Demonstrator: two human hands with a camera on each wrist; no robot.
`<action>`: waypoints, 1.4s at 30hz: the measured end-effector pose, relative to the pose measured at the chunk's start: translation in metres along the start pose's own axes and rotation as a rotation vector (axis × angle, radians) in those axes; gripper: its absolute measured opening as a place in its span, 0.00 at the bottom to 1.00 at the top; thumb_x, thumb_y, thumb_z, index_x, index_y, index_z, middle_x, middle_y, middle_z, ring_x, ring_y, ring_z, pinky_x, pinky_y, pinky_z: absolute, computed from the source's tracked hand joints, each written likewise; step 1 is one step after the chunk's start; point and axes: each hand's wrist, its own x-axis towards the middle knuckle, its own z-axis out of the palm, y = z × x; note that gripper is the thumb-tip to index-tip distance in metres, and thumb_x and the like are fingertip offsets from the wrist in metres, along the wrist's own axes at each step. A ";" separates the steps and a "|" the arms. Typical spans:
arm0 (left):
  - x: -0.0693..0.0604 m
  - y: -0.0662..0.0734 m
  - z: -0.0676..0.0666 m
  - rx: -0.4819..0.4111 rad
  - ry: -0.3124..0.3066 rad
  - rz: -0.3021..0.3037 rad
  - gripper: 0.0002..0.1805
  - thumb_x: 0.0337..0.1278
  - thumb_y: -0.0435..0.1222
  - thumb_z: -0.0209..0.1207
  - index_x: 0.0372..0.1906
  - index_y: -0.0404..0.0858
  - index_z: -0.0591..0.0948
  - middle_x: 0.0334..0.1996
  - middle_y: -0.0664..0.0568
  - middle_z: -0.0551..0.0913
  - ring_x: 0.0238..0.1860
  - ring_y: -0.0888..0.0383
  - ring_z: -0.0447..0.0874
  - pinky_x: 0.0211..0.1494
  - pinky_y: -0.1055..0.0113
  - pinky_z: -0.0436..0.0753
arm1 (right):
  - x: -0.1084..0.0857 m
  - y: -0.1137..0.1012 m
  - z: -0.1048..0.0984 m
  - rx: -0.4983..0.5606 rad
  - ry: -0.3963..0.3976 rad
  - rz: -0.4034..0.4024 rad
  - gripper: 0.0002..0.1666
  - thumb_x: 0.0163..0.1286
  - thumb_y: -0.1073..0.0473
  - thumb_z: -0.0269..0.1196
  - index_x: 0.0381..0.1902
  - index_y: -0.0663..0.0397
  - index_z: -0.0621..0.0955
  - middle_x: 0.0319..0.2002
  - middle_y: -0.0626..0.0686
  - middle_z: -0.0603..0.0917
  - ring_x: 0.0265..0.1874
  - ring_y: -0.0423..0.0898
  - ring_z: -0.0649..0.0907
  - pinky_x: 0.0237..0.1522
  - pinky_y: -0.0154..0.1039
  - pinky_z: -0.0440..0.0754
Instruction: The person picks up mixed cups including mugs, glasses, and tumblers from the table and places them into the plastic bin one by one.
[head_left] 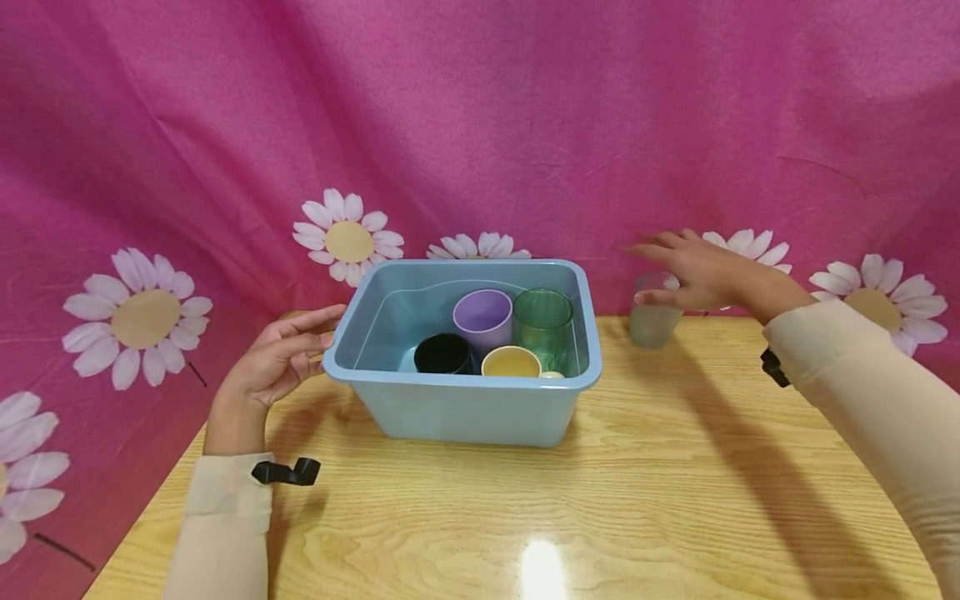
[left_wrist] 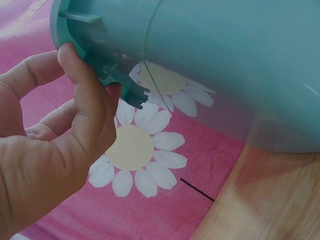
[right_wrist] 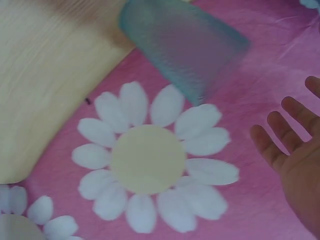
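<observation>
A light blue plastic bin (head_left: pixel 465 412) stands on the table. Inside are a purple cup (head_left: pixel 482 317), a green clear glass (head_left: pixel 543 321), a black cup (head_left: pixel 442 354) and a yellow cup (head_left: pixel 512 362). My left hand (head_left: pixel 281 358) touches the bin's left rim with its fingertips; the left wrist view shows the fingers bent loosely against the rim (left_wrist: pixel 56 25). To the bin's right stands a frosted tumbler (head_left: pixel 654 323). My right hand (head_left: pixel 701 271) is raised over it, fingers spread, partly covering its top. In the right wrist view, a gap separates that hand (right_wrist: pixel 305 165) from the tumbler (right_wrist: pixel 187 47).
A pink cloth (head_left: pixel 525 125) with white daisies hangs behind and to the left. Wood-grain table (head_left: pixel 480 517) spreads in front of the bin. A small pale object (head_left: pixel 552 375) peeks out beside the yellow cup, mostly hidden by the bin's front wall.
</observation>
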 end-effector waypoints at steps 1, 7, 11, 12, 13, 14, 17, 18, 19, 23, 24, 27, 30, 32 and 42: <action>0.000 0.000 0.000 0.001 0.001 0.000 0.26 0.70 0.16 0.45 0.67 0.32 0.78 0.55 0.46 0.85 0.49 0.54 0.89 0.48 0.59 0.88 | -0.001 0.003 0.001 -0.002 -0.005 0.010 0.44 0.68 0.41 0.68 0.74 0.56 0.69 0.69 0.67 0.70 0.63 0.71 0.69 0.63 0.69 0.65; 0.000 -0.001 0.000 0.006 -0.005 0.003 0.26 0.71 0.17 0.45 0.67 0.32 0.78 0.55 0.46 0.85 0.49 0.54 0.89 0.49 0.59 0.88 | -0.006 0.016 0.011 -0.013 -0.064 0.093 0.49 0.67 0.38 0.68 0.76 0.57 0.67 0.70 0.70 0.67 0.65 0.74 0.66 0.62 0.72 0.66; 0.001 -0.001 0.000 0.009 -0.008 0.001 0.25 0.71 0.17 0.45 0.67 0.32 0.78 0.56 0.47 0.85 0.49 0.54 0.89 0.49 0.60 0.88 | -0.010 0.023 0.019 -0.001 -0.083 0.124 0.50 0.65 0.36 0.69 0.76 0.55 0.67 0.71 0.69 0.66 0.64 0.74 0.67 0.61 0.73 0.67; 0.001 -0.001 0.000 0.011 -0.006 0.000 0.25 0.71 0.17 0.45 0.67 0.33 0.79 0.56 0.47 0.85 0.49 0.54 0.89 0.49 0.60 0.88 | -0.011 0.025 0.020 0.004 -0.084 0.128 0.50 0.64 0.36 0.70 0.76 0.54 0.68 0.70 0.69 0.67 0.63 0.74 0.68 0.61 0.73 0.67; 0.001 -0.001 0.000 0.013 -0.005 -0.001 0.25 0.71 0.17 0.45 0.67 0.33 0.79 0.56 0.47 0.85 0.49 0.54 0.89 0.49 0.60 0.88 | -0.011 0.027 0.022 0.009 -0.080 0.131 0.50 0.64 0.36 0.70 0.76 0.54 0.68 0.70 0.68 0.68 0.63 0.74 0.69 0.61 0.72 0.67; 0.001 -0.001 0.001 0.016 -0.003 -0.001 0.25 0.71 0.17 0.46 0.67 0.33 0.79 0.56 0.47 0.85 0.49 0.54 0.89 0.49 0.60 0.88 | -0.012 0.028 0.024 0.013 -0.072 0.132 0.50 0.63 0.37 0.71 0.75 0.53 0.68 0.69 0.68 0.69 0.62 0.73 0.70 0.61 0.71 0.67; 0.000 -0.001 0.000 0.021 0.003 -0.002 0.25 0.71 0.18 0.46 0.66 0.33 0.79 0.56 0.47 0.85 0.49 0.55 0.89 0.48 0.60 0.88 | -0.013 0.033 0.029 0.022 -0.052 0.139 0.50 0.60 0.38 0.73 0.74 0.53 0.70 0.65 0.68 0.72 0.61 0.72 0.72 0.60 0.70 0.69; 0.000 -0.001 0.001 0.021 0.003 -0.001 0.25 0.71 0.17 0.46 0.66 0.33 0.79 0.55 0.47 0.85 0.49 0.55 0.89 0.48 0.61 0.88 | -0.012 0.034 0.030 0.032 -0.046 0.139 0.50 0.60 0.39 0.74 0.74 0.54 0.70 0.64 0.69 0.72 0.61 0.72 0.72 0.60 0.70 0.69; 0.000 -0.001 0.000 0.022 0.003 -0.001 0.25 0.71 0.17 0.46 0.66 0.33 0.79 0.55 0.47 0.85 0.49 0.54 0.89 0.48 0.61 0.88 | -0.012 0.035 0.032 0.045 -0.042 0.137 0.50 0.59 0.40 0.74 0.73 0.55 0.70 0.64 0.70 0.73 0.61 0.72 0.72 0.61 0.70 0.68; 0.000 0.000 0.000 0.019 0.003 -0.001 0.25 0.71 0.17 0.45 0.66 0.33 0.79 0.55 0.47 0.85 0.49 0.54 0.89 0.48 0.60 0.88 | -0.010 0.038 0.038 0.109 -0.067 0.151 0.51 0.59 0.43 0.75 0.73 0.59 0.68 0.65 0.73 0.71 0.65 0.73 0.68 0.65 0.71 0.62; 0.000 0.000 0.001 0.019 0.004 -0.001 0.25 0.71 0.17 0.45 0.66 0.33 0.79 0.55 0.47 0.85 0.49 0.54 0.89 0.48 0.60 0.88 | -0.009 0.038 0.039 0.126 -0.076 0.157 0.51 0.59 0.44 0.75 0.73 0.60 0.68 0.65 0.73 0.70 0.66 0.73 0.67 0.66 0.72 0.60; 0.000 0.000 0.001 0.019 0.004 -0.001 0.25 0.71 0.17 0.45 0.66 0.33 0.79 0.55 0.47 0.85 0.49 0.54 0.89 0.48 0.60 0.88 | -0.008 0.039 0.042 0.146 -0.092 0.183 0.52 0.59 0.43 0.75 0.73 0.60 0.67 0.66 0.75 0.68 0.66 0.76 0.66 0.64 0.74 0.61; 0.000 0.000 0.001 0.019 0.002 0.000 0.25 0.71 0.17 0.46 0.66 0.33 0.79 0.55 0.47 0.85 0.49 0.54 0.89 0.48 0.60 0.88 | -0.007 0.038 0.045 0.166 -0.094 0.207 0.52 0.60 0.43 0.75 0.73 0.60 0.67 0.66 0.76 0.66 0.63 0.77 0.66 0.61 0.75 0.64; 0.000 0.000 0.001 0.020 -0.002 0.003 0.25 0.71 0.17 0.46 0.66 0.33 0.79 0.55 0.47 0.85 0.49 0.54 0.89 0.48 0.60 0.88 | -0.007 0.038 0.046 0.176 -0.094 0.217 0.52 0.60 0.43 0.75 0.73 0.61 0.66 0.65 0.76 0.66 0.62 0.77 0.67 0.60 0.75 0.66; 0.000 0.000 0.000 0.021 0.000 0.004 0.26 0.71 0.17 0.45 0.66 0.33 0.79 0.55 0.47 0.85 0.49 0.54 0.89 0.48 0.60 0.88 | -0.004 0.041 0.054 0.175 -0.057 0.201 0.48 0.58 0.49 0.76 0.71 0.62 0.69 0.62 0.76 0.69 0.58 0.73 0.69 0.58 0.70 0.68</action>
